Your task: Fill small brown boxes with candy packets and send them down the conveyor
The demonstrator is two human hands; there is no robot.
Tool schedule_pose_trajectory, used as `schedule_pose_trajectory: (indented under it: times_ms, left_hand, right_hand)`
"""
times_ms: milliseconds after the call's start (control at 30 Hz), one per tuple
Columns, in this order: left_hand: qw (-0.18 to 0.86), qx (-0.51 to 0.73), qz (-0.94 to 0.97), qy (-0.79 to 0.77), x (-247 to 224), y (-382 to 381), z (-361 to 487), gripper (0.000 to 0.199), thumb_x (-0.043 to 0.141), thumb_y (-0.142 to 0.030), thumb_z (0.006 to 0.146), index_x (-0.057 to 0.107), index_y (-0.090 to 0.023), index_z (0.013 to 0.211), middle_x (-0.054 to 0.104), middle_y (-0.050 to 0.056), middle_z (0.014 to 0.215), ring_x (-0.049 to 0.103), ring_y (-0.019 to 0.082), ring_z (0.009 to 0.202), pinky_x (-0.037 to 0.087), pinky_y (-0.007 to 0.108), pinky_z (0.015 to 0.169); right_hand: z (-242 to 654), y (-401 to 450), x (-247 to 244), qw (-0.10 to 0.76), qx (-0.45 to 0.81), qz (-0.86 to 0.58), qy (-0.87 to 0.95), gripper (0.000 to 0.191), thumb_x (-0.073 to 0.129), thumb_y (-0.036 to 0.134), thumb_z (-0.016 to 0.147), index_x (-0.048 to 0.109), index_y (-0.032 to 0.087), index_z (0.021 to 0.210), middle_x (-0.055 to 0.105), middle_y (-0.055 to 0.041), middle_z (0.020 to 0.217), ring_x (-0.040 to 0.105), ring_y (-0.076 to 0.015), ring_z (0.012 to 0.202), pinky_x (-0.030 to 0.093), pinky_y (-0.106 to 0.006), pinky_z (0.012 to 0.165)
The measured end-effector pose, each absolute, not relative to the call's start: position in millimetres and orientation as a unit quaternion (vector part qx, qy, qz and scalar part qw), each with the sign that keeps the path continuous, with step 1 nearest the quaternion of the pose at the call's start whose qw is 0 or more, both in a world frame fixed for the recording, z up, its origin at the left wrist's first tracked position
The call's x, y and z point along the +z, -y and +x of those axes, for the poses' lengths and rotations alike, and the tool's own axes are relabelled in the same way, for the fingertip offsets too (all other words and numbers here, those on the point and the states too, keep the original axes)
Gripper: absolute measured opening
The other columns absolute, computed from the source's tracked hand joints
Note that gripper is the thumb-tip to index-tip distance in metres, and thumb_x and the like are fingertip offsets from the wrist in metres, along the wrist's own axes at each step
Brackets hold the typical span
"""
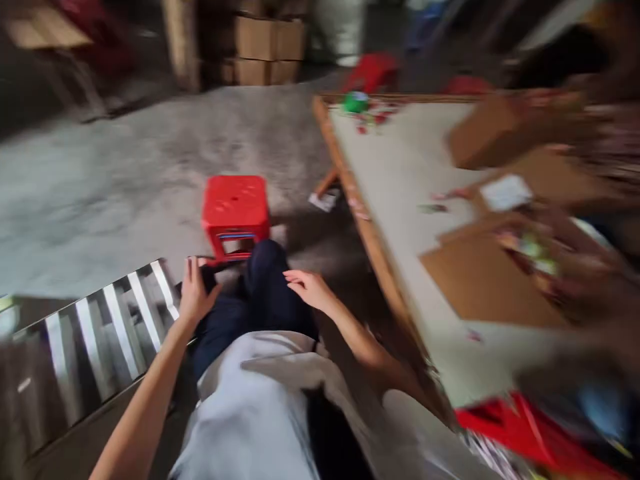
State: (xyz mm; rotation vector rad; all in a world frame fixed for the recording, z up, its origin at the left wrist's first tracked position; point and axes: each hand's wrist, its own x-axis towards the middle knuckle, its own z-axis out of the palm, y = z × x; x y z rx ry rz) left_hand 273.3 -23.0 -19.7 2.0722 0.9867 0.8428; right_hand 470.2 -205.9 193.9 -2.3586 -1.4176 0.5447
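My left hand (197,293) is above my left leg, beside the end of a slatted metal rack (120,327). Its thumb stands apart from the fingers, and I see nothing held in it. Over my right thigh hovers my right hand (309,288), its fingers loosely stretched out with nothing in them. A red plastic stool (235,200) stands on the floor just beyond my knees. To the right of that hand runs the wooden edge (373,240) of a pale-topped table (395,173).
Open cardboard boxes (485,280) and small blurred items lie on the table, with a green object (355,102) at its far corner. A red bag-like thing (530,427) is at lower right. Stacked cartons (270,50) and another red stool (373,72) stand farther back.
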Motion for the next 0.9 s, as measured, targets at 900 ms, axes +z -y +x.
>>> schedule_pose_trajectory:
  times_ms: [900]
  left_hand:
    - [0.945,0.071,0.300,-0.107,143,111,458,0.075,0.044,-0.072,0.091,0.050,-0.018,0.142,0.057,0.018,0.143,0.063,0.030,0.123,0.057,0.041,0.092]
  right_hand:
    - [469,365,355,0.026,-0.347,-0.840,0.417,0.035,0.058,0.044,0.095,0.062,0.023,0.068,0.065,-0.0039,0.070,0.060,-0.0203,0.073,0.042,-0.030,0.069]
